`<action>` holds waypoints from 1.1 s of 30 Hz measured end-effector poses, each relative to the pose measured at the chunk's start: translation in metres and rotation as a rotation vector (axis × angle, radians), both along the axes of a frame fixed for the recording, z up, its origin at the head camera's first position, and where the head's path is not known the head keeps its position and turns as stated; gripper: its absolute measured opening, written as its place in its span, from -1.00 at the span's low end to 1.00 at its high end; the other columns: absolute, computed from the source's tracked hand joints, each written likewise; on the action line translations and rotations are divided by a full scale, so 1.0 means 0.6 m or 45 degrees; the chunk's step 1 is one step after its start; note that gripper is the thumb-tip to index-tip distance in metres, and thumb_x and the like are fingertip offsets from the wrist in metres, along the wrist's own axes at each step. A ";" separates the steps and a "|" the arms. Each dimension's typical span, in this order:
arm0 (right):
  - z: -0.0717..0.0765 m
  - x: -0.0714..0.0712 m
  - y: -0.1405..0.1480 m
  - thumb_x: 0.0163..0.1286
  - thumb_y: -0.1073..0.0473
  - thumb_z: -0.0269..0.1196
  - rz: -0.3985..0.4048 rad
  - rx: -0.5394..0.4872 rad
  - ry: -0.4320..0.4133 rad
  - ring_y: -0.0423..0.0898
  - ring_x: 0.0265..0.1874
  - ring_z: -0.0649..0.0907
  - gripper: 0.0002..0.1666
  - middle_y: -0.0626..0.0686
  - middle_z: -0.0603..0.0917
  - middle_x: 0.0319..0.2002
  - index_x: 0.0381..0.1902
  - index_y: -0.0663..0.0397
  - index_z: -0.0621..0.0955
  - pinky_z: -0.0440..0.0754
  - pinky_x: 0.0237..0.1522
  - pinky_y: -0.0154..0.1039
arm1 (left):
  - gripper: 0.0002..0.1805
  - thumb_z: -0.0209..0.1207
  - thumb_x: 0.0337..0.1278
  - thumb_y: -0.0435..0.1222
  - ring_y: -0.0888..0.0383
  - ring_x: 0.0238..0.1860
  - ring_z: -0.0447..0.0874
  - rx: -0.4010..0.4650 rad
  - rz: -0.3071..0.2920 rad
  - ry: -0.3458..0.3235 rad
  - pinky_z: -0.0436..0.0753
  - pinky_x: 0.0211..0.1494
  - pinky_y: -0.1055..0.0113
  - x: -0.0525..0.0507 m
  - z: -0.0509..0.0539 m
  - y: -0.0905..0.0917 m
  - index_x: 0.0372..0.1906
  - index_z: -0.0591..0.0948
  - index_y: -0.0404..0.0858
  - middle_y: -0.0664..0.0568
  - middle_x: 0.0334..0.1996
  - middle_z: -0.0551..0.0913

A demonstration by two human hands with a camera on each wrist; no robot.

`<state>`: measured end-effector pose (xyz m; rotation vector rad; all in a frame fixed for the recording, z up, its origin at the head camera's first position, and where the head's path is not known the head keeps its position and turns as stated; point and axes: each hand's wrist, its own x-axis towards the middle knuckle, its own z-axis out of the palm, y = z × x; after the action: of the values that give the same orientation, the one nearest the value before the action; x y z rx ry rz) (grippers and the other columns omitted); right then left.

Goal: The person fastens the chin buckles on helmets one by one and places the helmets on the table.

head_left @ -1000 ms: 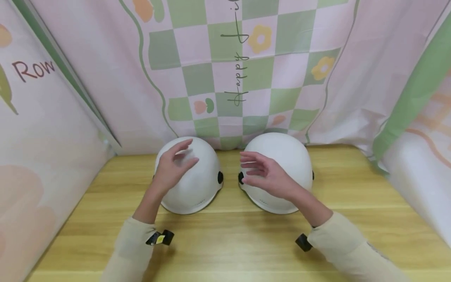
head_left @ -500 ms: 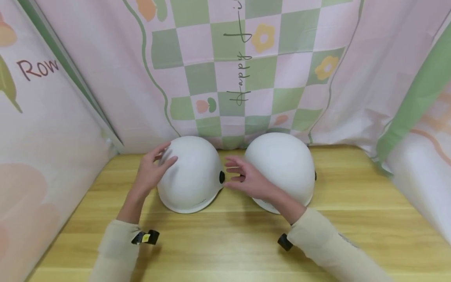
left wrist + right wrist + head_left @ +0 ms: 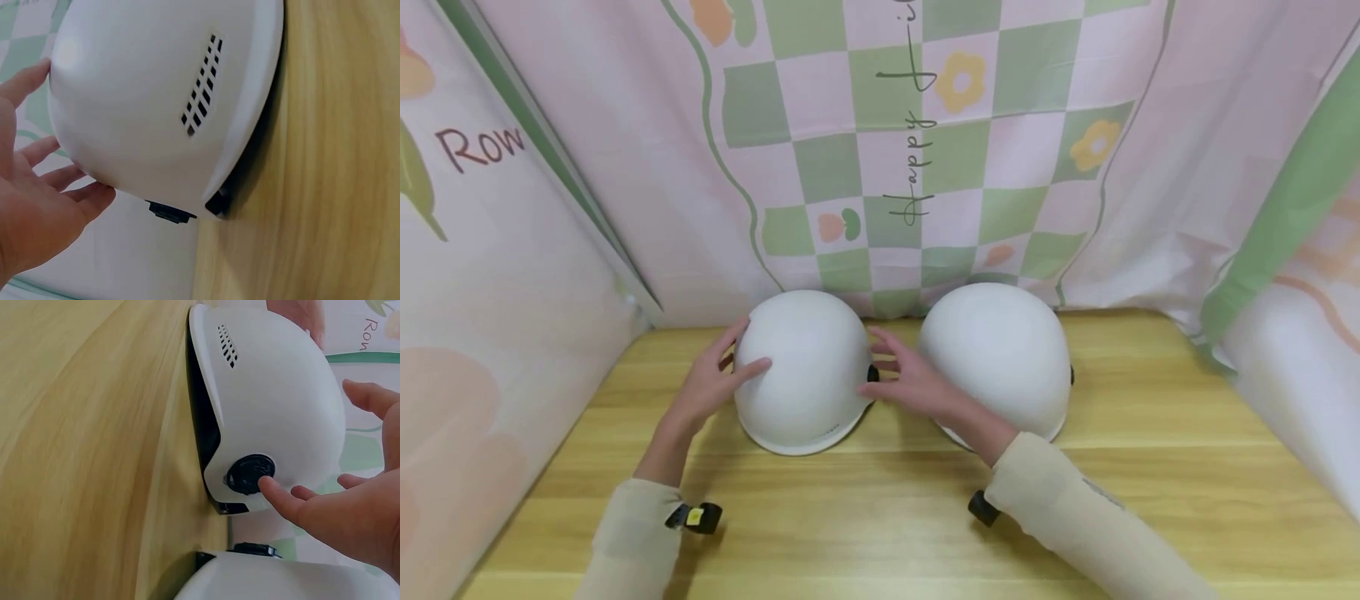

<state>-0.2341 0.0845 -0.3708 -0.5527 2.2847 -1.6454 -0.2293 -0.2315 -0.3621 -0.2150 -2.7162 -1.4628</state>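
Two white helmets sit dome-up, side by side on a wooden table. My left hand [image 3: 709, 385] lies along the left side of the left helmet [image 3: 801, 375]; in the left wrist view its fingertips meet the shell, thumb and fingers spread. Between the two helmets is my right hand [image 3: 910, 379], its fingers extended at the left helmet's right side. One fingertip is at the round black knob [image 3: 250, 474] there, in the right wrist view. Behind the right forearm, the right helmet [image 3: 1000, 358] is partly covered. Slotted vents [image 3: 203, 84] show near the left helmet's rim.
The wooden table [image 3: 850, 525] ends at a hanging cloth [image 3: 955, 158] with green checks, close behind both helmets. Printed cloth walls, left [image 3: 512, 275] and right [image 3: 1292, 400], flank the table.
Both hands have moved left and slightly down, from above the two helmets to either side of the left one. The helmets have stayed on the table.
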 end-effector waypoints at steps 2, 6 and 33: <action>0.000 0.000 -0.004 0.26 0.14 0.41 -0.006 0.010 -0.020 0.26 0.47 0.30 0.08 0.20 0.20 0.52 0.57 -0.20 0.05 0.42 0.37 0.19 | -0.08 0.26 0.25 0.02 -0.13 0.61 -0.07 -0.015 -0.014 0.001 0.12 0.56 -0.19 0.000 -0.004 -0.001 0.59 0.05 0.01 -0.04 0.61 0.00; -0.002 -0.004 -0.012 0.23 0.12 0.42 -0.022 0.032 -0.008 0.25 0.47 0.30 0.11 0.20 0.20 0.52 0.58 -0.20 0.05 0.38 0.40 0.19 | -0.08 0.23 0.26 0.06 -0.12 0.61 -0.07 -0.053 -0.024 0.019 0.16 0.54 -0.18 0.000 -0.009 -0.004 0.59 0.02 0.03 -0.02 0.61 -0.02; -0.017 -0.015 -0.018 0.27 0.09 0.41 -0.054 0.074 -0.039 0.23 0.43 0.35 0.02 0.17 0.23 0.51 0.56 -0.15 0.13 0.46 0.35 0.11 | -0.14 0.19 0.33 0.00 -0.25 0.53 0.10 -0.091 -0.017 0.138 0.37 0.38 -0.26 -0.004 -0.022 -0.004 0.58 0.07 -0.11 -0.20 0.56 0.09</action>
<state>-0.2431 0.0739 -0.3813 -0.4656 2.3293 -1.5892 -0.2317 -0.2341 -0.3751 -0.3070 -2.6874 -1.3175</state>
